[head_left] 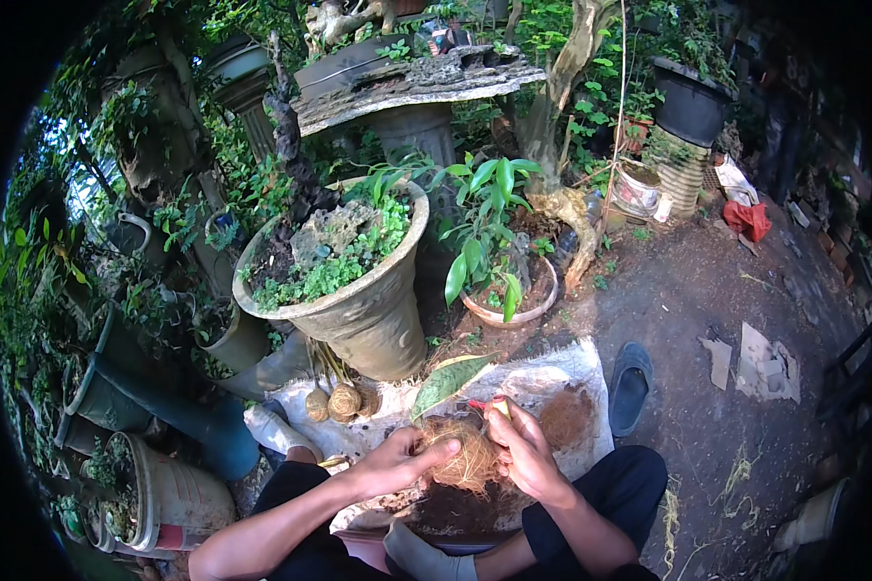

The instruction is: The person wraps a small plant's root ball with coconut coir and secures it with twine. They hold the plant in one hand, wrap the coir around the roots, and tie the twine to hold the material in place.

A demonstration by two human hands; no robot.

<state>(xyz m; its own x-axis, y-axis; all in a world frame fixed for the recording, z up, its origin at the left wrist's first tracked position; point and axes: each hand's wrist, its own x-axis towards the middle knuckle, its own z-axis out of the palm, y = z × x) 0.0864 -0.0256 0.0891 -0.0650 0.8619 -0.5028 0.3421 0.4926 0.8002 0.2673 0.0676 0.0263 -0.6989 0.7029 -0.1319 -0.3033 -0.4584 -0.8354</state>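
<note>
Between my hands is a round ball of brown coconut fibre (465,457), with one broad, mottled green leaf (453,382) rising from its top. My left hand (392,465) is closed round the ball's left side, its thumb lying across the front. On the other side my right hand (528,455) is closed, with a small red and pale-yellow thing (498,405) sticking up between thumb and fingers. Its kind is not clear. The right fingers sit close against the fibre. Below the ball is dark soil in a container (363,547), partly hidden by my legs.
A pale sack sheet (523,373) lies before me, bearing a heap of loose fibre (567,418). Several wrapped root balls (344,401) stand at its left. Beyond are a large planter (368,320) and a low potted plant (518,315). A slipper (631,387) lies right.
</note>
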